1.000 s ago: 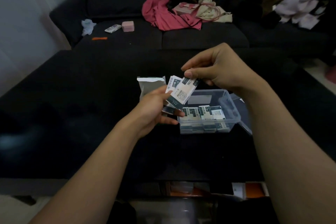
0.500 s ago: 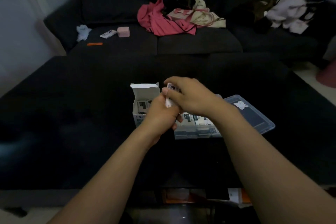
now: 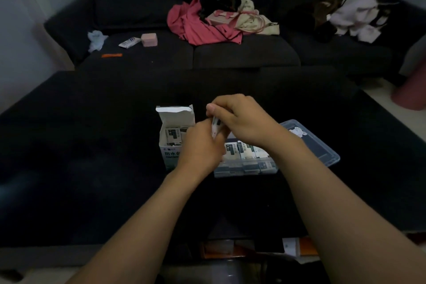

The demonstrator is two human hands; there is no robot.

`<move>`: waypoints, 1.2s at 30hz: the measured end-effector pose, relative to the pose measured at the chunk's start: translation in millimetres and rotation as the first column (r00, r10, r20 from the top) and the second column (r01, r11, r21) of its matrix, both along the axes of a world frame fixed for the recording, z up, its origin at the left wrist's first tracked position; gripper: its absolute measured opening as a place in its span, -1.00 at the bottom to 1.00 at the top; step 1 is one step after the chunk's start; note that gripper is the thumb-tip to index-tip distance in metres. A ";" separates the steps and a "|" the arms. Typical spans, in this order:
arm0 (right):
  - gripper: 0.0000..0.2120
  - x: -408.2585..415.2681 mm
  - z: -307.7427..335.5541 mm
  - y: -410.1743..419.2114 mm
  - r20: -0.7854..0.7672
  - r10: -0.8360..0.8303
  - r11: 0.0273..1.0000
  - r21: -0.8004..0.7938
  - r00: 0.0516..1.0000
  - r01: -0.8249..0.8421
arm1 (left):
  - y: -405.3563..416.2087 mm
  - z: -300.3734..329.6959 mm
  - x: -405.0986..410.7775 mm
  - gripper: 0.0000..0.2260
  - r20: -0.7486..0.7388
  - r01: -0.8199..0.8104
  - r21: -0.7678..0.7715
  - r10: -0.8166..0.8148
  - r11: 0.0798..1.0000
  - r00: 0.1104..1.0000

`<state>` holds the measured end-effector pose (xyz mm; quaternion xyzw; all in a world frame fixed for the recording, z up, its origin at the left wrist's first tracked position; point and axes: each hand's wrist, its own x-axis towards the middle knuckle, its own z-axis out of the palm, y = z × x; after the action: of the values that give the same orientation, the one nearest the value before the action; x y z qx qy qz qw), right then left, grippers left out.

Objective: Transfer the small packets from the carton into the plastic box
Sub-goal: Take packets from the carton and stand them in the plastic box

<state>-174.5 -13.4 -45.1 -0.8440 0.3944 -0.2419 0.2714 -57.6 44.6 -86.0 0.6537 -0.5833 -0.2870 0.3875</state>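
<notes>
Two bare forearms low in frame, converging over a black table (image 3: 69,145). Left hand (image 3: 202,147) curled round the lower end of a small stack of packets (image 3: 215,125), held edge-on just above the gap between carton and box. Right hand (image 3: 239,120) over the top, fingers and thumb pinching the stack's upper edge, probably squaring it before setting it down. Box (image 3: 244,168) directly beneath and to the right, clear plastic, already carrying a row of packets stood side by side, likely to save room. Lid (image 3: 322,147) off, lying just behind and right of box, out of the way of the hands. Carton (image 3: 170,136) touching or just beside the box on its left, top flap folded back, a few packets left inside; close placement keeps each transfer short. Task judged well along, not finished. Beyond the table, dark sofa (image 3: 230,53) with pink garment (image 3: 196,25), pale clothes, small pink block (image 3: 149,39), an orange strip.
</notes>
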 end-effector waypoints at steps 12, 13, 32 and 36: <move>-0.82 -21.5 3.6 -7.9 -0.041 0.038 0.998 0.060 0.998 -0.035 | -3.6 -2.6 5.6 -0.94 -0.251 0.136 0.060 -0.117 0.989 0.961; -0.84 -22.8 3.3 -8.8 -0.021 0.019 0.999 0.051 1.000 -0.018 | -4.5 -4.8 5.7 -0.92 -0.247 0.125 0.049 -0.109 0.991 0.963; -0.85 -46.3 0.5 -33.7 -0.070 -0.038 0.981 0.187 0.997 0.050 | 0.2 -6.6 19.8 -0.52 0.129 0.113 0.044 -0.118 0.993 0.985; -0.85 -45.8 -4.3 -38.3 -0.258 0.026 0.956 0.290 0.966 0.051 | 9.0 -3.4 26.5 -0.47 0.318 0.202 0.048 -0.207 0.978 0.925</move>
<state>-220.3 -51.7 -49.4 -0.8159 0.4634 -0.0699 0.3387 -31.2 53.6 -89.5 0.6300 -0.7014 -0.2197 0.2505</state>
